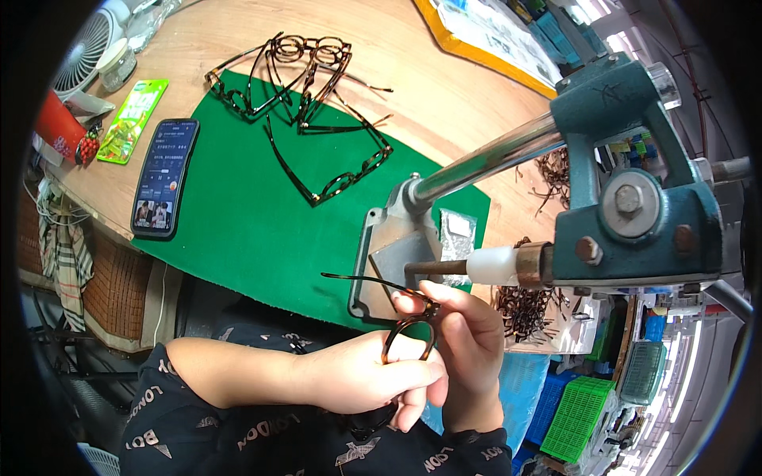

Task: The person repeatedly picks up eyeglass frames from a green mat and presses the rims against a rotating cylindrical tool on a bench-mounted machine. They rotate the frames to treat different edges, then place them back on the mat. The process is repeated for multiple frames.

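Observation:
A tortoiseshell eyeglass frame [409, 321] is between my two hands, close in front of my body. My left hand [389, 369] grips it around one rim, fingers curled. At the hinge end, my right hand [468, 329] pinches the frame between thumb and fingers. One temple arm stretches left over the base of a teal hand press [635, 198]. The press's rod, with a white collar [490, 266], points at a flat plate on its grey base [367, 262]. Part of the frame hangs below my left hand, mostly hidden.
Several tortoiseshell frames [333, 186] lie on the green mat [238, 230]. At left are a phone [165, 178], a green packet [133, 119] and a fan [83, 51]. A clear bag of small parts [457, 234] and heaps of brown temple arms [530, 313] sit by the press. Green baskets [578, 416] stand lower right.

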Demonstrator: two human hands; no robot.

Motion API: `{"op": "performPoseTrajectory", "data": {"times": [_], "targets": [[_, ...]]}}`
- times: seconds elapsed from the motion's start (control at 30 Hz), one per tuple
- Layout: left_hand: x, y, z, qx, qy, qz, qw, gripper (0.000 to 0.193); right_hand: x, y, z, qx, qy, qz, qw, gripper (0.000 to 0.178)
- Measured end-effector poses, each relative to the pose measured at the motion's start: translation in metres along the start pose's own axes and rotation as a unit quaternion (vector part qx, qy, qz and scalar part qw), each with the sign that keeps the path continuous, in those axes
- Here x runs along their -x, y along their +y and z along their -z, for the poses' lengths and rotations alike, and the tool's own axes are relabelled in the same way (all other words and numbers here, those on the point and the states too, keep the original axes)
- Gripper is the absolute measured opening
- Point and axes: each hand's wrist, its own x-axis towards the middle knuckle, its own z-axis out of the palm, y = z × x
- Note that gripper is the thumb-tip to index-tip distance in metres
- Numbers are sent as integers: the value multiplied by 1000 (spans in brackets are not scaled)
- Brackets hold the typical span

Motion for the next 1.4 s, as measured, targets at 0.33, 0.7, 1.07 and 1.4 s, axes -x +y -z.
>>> {"op": "performPoseTrajectory", "data": {"times": [0.33, 0.7, 1.07, 1.4], "targets": [[-22, 36, -9, -68, -6, -66, 995, 33, 20, -19, -6, 17, 109, -48, 993, 77], [-40, 42, -9, -18, 2, -91, 996, 36, 41, -9, 28, 9, 176, -62, 982, 73], [-56, 45, -15, -6, 31, -87, 996, 37, 48, -15, 36, 103, 196, 2, 975, 50], [-67, 33, -17, 26, 18, -121, 992, 40, 53, -24, 40, 169, 301, 37, 938, 45]]}}
